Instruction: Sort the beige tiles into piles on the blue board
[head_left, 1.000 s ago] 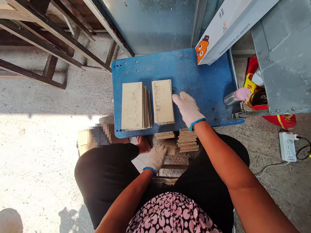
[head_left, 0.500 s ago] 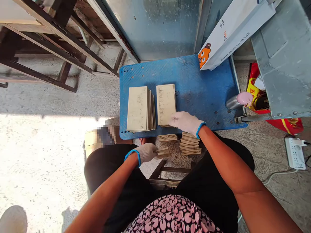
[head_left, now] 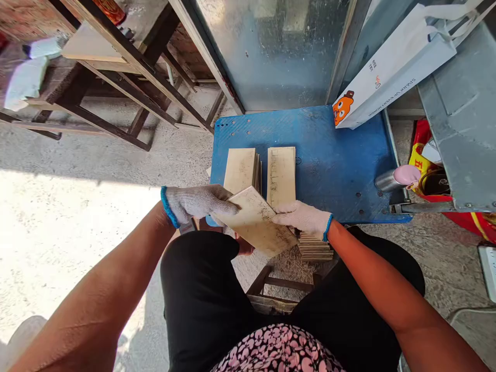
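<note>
A thin, pale wooden board (head_left: 258, 219) is held tilted above the front edge of the blue table (head_left: 321, 165). My left hand (head_left: 201, 201), in a whitish knit glove with a blue cuff, grips its upper left corner. On the right edge, my gloved right hand (head_left: 304, 217) is closed around the same board. Behind it lie a fanned stack of boards (head_left: 240, 168) and a narrower stack of boards (head_left: 281, 173) with dark marks. Below my right hand, more stacked boards (head_left: 315, 248) show their edges. The held board covers part of these stacks.
A white paper bag (head_left: 391, 72) stands at the table's back right. A metal cup with a pink lid (head_left: 395, 178) is near the right edge, beside a grey metal surface (head_left: 457, 119). Wooden frames (head_left: 127, 67) stand at the left. My knees flank a wooden stool (head_left: 271, 302).
My right hand has lifted a board off the narrower stack toward me. My left hand has risen to grip it; the small wooden piece it held no longer shows. The view has shifted.
</note>
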Motion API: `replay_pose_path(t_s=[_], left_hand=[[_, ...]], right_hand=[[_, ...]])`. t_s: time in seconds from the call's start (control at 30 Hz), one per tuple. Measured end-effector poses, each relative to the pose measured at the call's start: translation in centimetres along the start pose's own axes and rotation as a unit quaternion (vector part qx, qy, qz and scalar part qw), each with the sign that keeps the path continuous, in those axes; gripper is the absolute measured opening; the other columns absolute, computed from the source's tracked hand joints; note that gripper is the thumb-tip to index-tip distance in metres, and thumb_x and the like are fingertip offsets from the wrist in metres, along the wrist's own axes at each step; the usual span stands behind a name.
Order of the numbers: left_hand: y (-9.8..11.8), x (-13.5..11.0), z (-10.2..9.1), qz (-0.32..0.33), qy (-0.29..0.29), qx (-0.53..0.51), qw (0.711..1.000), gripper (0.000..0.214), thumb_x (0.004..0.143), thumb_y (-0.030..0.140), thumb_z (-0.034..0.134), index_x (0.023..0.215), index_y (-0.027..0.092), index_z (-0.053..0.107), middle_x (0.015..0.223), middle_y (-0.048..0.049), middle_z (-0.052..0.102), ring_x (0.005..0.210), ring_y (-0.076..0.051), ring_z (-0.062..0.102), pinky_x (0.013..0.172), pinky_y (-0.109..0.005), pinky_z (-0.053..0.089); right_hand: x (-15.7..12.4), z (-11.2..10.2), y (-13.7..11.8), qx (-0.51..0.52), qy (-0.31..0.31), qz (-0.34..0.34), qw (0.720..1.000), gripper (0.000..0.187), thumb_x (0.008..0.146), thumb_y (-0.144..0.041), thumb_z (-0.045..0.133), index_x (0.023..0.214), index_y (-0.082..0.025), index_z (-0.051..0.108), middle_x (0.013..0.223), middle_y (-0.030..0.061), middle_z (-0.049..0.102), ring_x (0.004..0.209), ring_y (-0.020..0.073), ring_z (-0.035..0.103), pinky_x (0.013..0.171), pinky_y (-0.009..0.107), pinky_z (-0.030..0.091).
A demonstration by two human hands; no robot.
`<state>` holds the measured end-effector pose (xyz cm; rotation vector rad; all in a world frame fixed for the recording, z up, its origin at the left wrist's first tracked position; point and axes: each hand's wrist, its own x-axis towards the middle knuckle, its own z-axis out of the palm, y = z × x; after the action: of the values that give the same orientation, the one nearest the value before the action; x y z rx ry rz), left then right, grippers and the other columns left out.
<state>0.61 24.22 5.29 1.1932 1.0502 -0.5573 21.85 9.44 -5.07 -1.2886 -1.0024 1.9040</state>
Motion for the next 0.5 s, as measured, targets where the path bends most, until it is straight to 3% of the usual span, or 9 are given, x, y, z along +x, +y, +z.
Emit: replay_pose_path(t_s=[0.13, 0.27, 0.37, 0.5], left_hand=[[1.2, 1.6, -1.7, 0.026, 0.046, -0.058, 0.997, 0.033, 0.066, 0.037, 0.078, 0.083, 0.009, 0.073, 0.075, -0.0125, 0.074, 0.065, -0.022, 0.066, 0.059, -0.032, 0.053], [0.4, 3.7, -2.2, 0.143, 0.073, -0.214, 0.964, 0.037, 0.077, 0.036, 0.07, 0.105, 0.012, 0.07, 0.089, -0.0123, 0.075, 0.086, -0.027, 0.071, 0.076, -0.04, 0.056], [-1.5, 5.8, -0.3, 0.209, 0.112, -0.31, 0.92, 0.04, 0.084, 0.042, 0.064, 0.113, 0.013, 0.066, 0.099, -0.0129, 0.075, 0.096, -0.026, 0.07, 0.087, -0.044, 0.055], [-3.9, 10.2, 5.0, 0.191, 0.203, -0.361, 0.89, 0.048, 0.072, 0.047, 0.073, 0.106, 0.015, 0.063, 0.091, -0.009, 0.073, 0.089, -0.024, 0.071, 0.081, -0.039, 0.057]], right_hand=[[1.4, -0.4, 0.0, 0.102, 0.071, -0.023, 0.992, 0.026, 0.066, -0.041, 0.077, 0.075, -0.018, 0.072, 0.074, -0.0006, 0.066, 0.066, 0.0129, 0.054, 0.061, 0.025, 0.043], [2.4, -1.5, 0.0, 0.184, 0.097, -0.036, 0.978, 0.032, 0.064, -0.043, 0.079, 0.082, -0.017, 0.073, 0.081, 0.0031, 0.07, 0.074, 0.0169, 0.061, 0.069, 0.029, 0.048], [3.0, -2.5, 0.1, 0.2, 0.157, -0.039, 0.966, 0.033, 0.063, -0.046, 0.079, 0.076, -0.018, 0.069, 0.072, 0.0018, 0.067, 0.068, 0.0171, 0.059, 0.066, 0.03, 0.048], [4.2, -3.4, 0.7, 0.203, 0.235, -0.047, 0.95, 0.031, 0.062, -0.046, 0.077, 0.069, -0.02, 0.061, 0.061, -0.0018, 0.058, 0.063, 0.0162, 0.054, 0.061, 0.029, 0.045]])
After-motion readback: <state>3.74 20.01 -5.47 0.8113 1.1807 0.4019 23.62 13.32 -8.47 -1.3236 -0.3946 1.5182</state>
